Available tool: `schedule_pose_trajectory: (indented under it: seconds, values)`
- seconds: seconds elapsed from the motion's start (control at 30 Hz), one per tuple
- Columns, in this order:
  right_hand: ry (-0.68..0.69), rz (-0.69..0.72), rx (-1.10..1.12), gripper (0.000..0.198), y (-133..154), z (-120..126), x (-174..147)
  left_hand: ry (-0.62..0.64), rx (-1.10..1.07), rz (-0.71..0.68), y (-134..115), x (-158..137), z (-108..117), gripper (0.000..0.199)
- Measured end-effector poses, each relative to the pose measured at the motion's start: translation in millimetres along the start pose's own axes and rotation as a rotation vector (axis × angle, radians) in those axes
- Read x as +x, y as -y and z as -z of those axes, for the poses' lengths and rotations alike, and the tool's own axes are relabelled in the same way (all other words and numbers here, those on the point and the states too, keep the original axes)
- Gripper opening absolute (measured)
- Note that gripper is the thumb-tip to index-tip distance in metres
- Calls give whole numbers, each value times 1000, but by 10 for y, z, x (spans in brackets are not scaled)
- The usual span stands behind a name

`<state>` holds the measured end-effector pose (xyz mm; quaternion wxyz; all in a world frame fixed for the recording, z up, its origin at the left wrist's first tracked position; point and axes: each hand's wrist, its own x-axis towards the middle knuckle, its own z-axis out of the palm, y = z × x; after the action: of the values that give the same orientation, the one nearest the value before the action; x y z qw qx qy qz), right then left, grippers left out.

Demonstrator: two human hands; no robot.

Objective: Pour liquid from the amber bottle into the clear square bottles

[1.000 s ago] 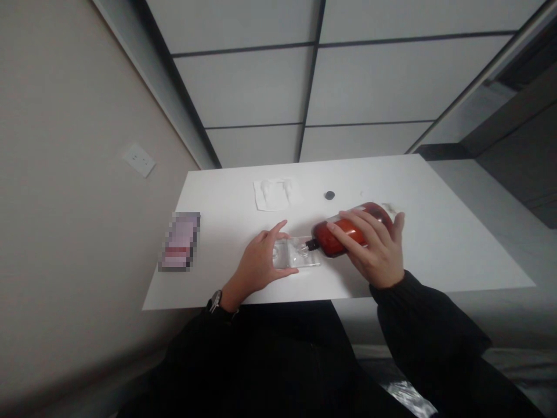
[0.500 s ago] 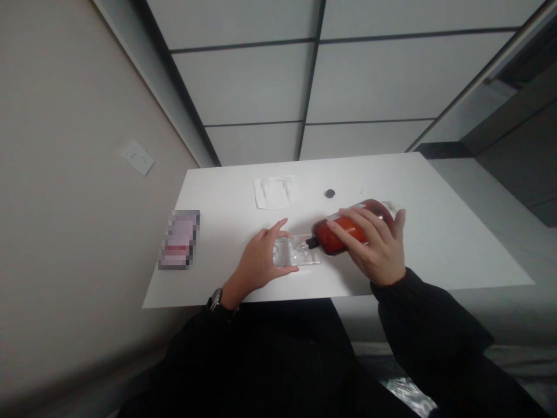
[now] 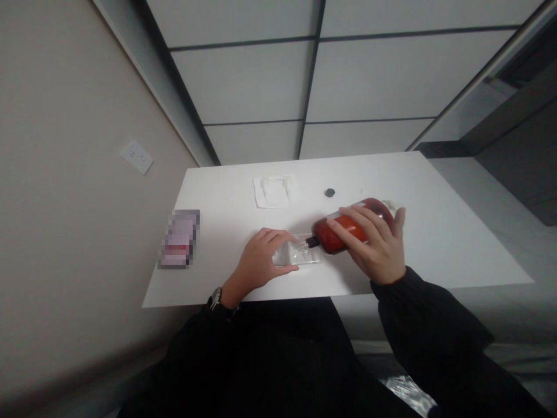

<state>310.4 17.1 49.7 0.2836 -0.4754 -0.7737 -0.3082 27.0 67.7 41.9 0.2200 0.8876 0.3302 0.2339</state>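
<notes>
My right hand (image 3: pixel 375 247) grips a dark red bottle (image 3: pixel 343 235) that lies tilted on its side, its black neck pointing left into a small clear container (image 3: pixel 300 256) on the white table (image 3: pixel 435 232). My left hand (image 3: pixel 260 261) is closed around the left end of that clear container, fingers curled over its top. A wristwatch shows on my left wrist.
A folded white tissue (image 3: pixel 273 191) lies farther back on the table. A small black cap (image 3: pixel 330 192) sits behind the bottle. A blurred pinkish box (image 3: pixel 179 239) rests near the table's left edge. A wall with a socket plate (image 3: pixel 137 157) runs along the left.
My left index finger, raised before, has curled down onto the clear container. The bottle and right hand have stayed nearly still.
</notes>
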Motion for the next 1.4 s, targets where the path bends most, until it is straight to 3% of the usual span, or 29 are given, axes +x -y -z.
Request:
schedule_pose_trajectory:
  seconds: [0.13, 0.4, 0.77, 1.4]
  values:
    - [-6, 3, 0, 87, -3, -2, -4, 9, 15, -3, -9, 9, 13, 46]
    - [10, -39, 31, 97, -20, -24, -36, 14, -16, 23, -34, 15, 23, 42]
    - [4, -12, -10, 93, -37, -30, -27, -9, -84, 198, -56, 3, 8, 63]
    - [16, 18, -13, 97, -49, -7, 18, -16, -85, 199, -45, -7, -2, 67]
